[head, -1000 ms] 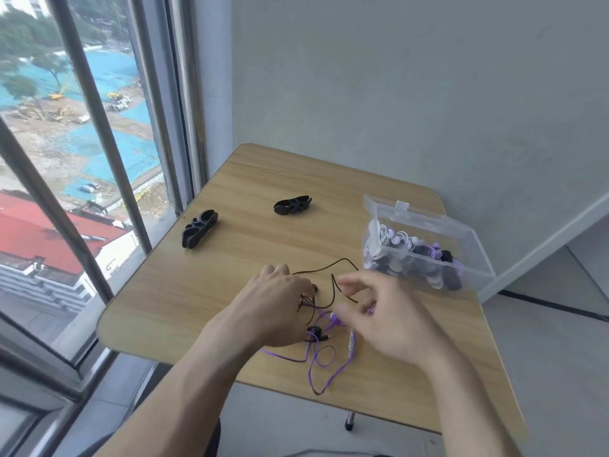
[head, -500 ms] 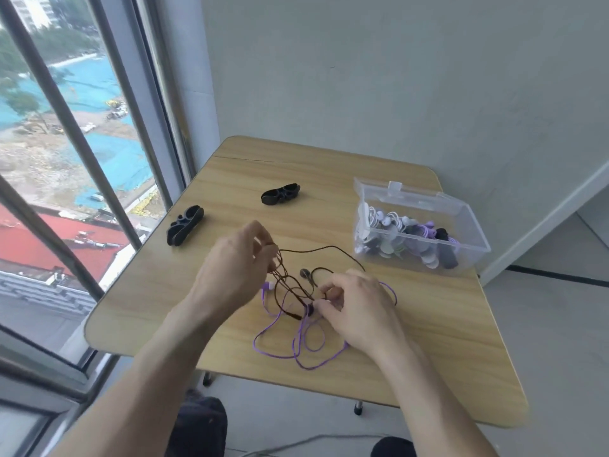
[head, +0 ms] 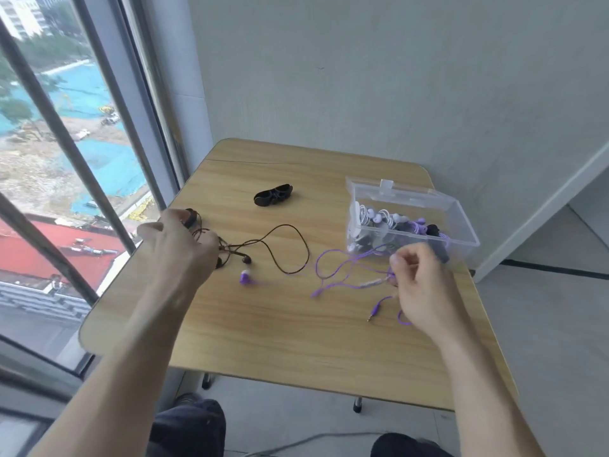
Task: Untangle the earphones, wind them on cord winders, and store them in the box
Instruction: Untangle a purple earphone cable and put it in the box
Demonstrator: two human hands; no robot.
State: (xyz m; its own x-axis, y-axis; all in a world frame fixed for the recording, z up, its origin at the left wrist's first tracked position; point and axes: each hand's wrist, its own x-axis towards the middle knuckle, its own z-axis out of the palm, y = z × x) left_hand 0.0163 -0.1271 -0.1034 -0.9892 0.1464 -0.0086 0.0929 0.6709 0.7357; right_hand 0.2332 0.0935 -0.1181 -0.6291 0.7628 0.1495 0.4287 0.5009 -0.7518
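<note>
We saw the two sets pulled apart — half a second before they were one knot between the hands. Left hand (head: 179,249) gripped the brown earphones (head: 280,247) at the table's (head: 296,341) left edge; right hand (head: 420,285) pinched the purple earphones (head: 336,272) beside the clear box (head: 454,225). Untangling looked nearly done; winding comes next. One cord winder (head: 273,195) lay untouched, the second mostly hidden behind the left hand.

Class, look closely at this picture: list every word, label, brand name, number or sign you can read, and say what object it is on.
None can be read.
Clear storage box: no label or print visible.
Black cord winder: no marking visible.
Brown earphones and purple earphones: no brand legible; blurred.
Buildings outside the window: too small and blurred to show any sign.
</note>
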